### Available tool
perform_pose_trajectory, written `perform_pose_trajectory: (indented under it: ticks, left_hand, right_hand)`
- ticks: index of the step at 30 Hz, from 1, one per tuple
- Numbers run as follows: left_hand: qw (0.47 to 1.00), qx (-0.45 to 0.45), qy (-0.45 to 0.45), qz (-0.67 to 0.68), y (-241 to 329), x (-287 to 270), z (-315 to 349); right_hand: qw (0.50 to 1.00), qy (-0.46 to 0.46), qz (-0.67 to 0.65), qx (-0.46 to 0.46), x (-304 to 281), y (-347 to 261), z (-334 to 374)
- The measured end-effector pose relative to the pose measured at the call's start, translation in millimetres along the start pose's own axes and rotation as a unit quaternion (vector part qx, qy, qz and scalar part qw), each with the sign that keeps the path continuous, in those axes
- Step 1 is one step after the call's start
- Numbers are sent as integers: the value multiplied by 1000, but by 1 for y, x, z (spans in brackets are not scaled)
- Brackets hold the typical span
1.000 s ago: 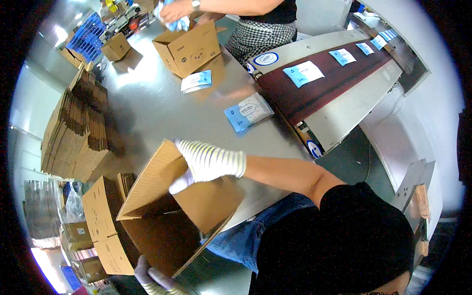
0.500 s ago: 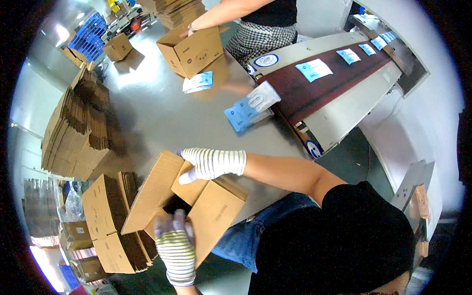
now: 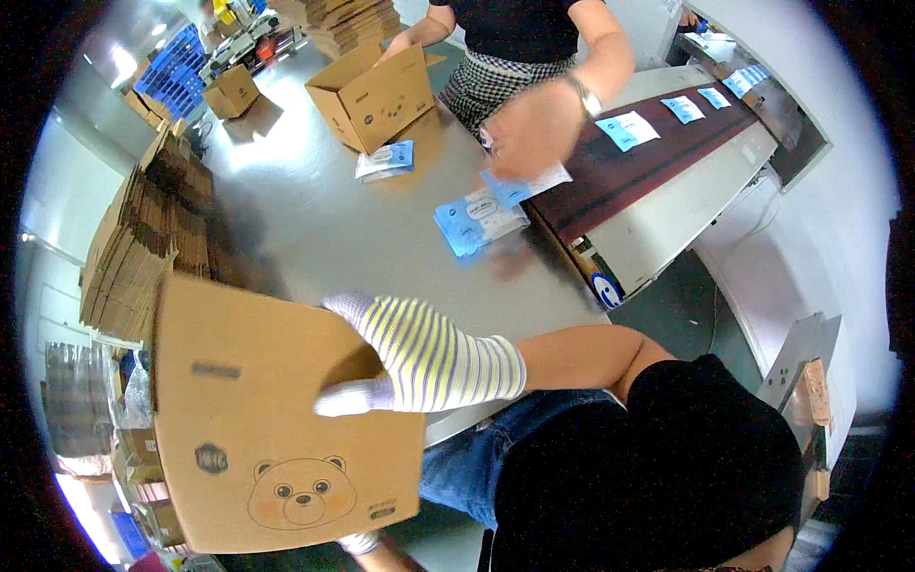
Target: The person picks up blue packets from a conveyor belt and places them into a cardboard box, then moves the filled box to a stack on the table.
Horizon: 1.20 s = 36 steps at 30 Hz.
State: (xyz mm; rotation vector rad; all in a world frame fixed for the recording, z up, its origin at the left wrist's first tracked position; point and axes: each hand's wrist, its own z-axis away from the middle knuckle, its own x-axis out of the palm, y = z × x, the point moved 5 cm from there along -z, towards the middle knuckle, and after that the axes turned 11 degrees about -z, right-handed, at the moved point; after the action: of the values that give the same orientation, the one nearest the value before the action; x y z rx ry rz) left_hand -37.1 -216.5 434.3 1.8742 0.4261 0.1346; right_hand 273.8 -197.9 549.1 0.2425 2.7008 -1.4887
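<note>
A brown cardboard box [image 3: 267,448] with a bear face printed on its side fills the lower left, turned with a closed face toward me. My right hand [image 3: 419,357], in a striped knit glove, lies across the box's upper right edge, fingers spread on the face and thumb hooked around it. Only a bit of my gloved left hand [image 3: 360,543] shows, pressed against the box's lower edge from beneath; the rest is hidden behind the box.
Across the steel table [image 3: 315,229] a co-worker's blurred hand [image 3: 534,129] hovers over blue-and-white packets [image 3: 477,219]. An open carton [image 3: 376,91] and another packet [image 3: 386,157] stand farther back. Flat cartons [image 3: 133,248] are stacked at left. A dark conveyor [image 3: 648,162] carrying packets runs at right.
The box has been turned and lifted so a closed printed face now points at me. My left hand has slipped below it. The co-worker's hand came down toward the packets.
</note>
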Motion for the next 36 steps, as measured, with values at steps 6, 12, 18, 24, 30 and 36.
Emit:
perform_pose_trajectory:
  ticks: [6,12,18,24,30,36]
  left_hand:
    - [917,-270,-200,216,-153,34,89]
    - [842,-452,-165,245,-167,34,80]
    - [819,262,-102,-501,59,0,-3]
    - [648,388,-316,-574,87,51,7]
    - [718,371,-268,-524,46,71,23]
    - [704,435,-207,-521,52,70,29]
  right_hand:
    - [952,-152,250,-85,43,-30,-6]
    - [925,-233,276,-115,77,43,24]
    - [868,-301,241,-311,79,66,38]
    - [931,-197,150,-269,43,82,7]
    - [957,-207,10,-204,58,38,50]
    - [957,-129,99,-240,68,46,62]
